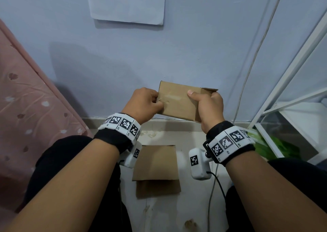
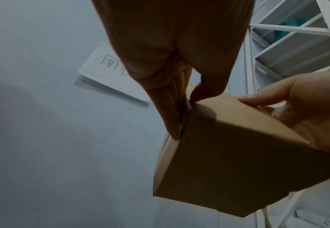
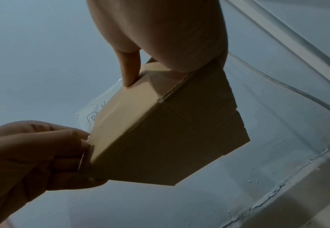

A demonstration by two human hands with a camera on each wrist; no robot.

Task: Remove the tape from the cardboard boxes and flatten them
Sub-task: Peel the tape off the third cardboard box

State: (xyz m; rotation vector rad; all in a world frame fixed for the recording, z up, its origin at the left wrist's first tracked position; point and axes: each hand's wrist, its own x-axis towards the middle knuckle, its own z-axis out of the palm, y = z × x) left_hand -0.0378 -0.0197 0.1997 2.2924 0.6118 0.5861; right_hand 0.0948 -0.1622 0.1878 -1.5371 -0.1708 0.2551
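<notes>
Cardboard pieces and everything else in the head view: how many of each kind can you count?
Cardboard box held up: 1
Flattened cardboard on the floor: 1
hands: 2
Paper sheet on the wall: 1
White rack: 1
Total: 6

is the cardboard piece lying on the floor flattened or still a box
Flattened: the cardboard piece lies flat on the floor, with no standing sides.
</notes>
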